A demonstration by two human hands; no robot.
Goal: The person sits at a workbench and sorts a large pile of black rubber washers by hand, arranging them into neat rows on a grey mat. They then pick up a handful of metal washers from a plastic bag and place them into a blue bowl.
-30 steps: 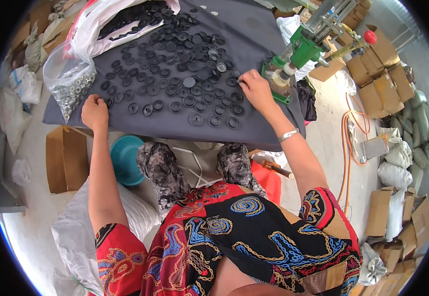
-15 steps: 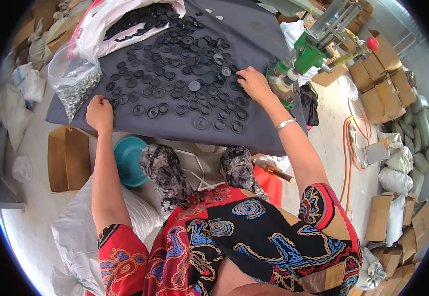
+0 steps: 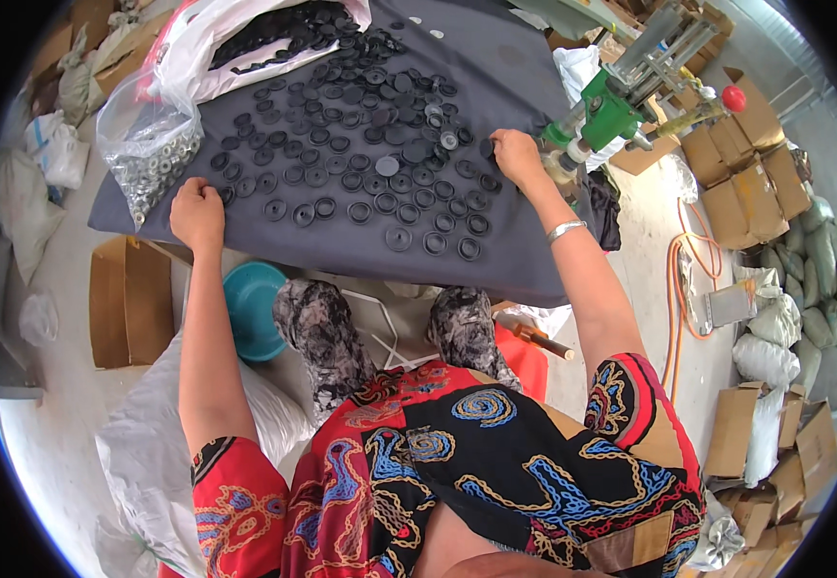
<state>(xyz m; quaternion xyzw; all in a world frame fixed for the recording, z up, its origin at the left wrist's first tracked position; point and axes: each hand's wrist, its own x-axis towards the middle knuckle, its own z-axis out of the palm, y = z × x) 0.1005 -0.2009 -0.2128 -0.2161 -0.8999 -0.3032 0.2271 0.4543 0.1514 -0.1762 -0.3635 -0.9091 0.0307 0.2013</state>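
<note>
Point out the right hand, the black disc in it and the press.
Right hand [image 3: 517,156]: head view, on the back of the hand.
Disc [image 3: 487,147]: head view, on the part showing left of the hand.
Press [image 3: 611,114]: head view, on its green body.

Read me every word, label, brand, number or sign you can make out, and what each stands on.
No text can be read in this view.
Stacked cardboard boxes at right: any print is too small and blurred to read.
Green press: no legible lettering.
Clear bag of small metal parts: nothing readable.
Black discs: no readable marks.
</note>
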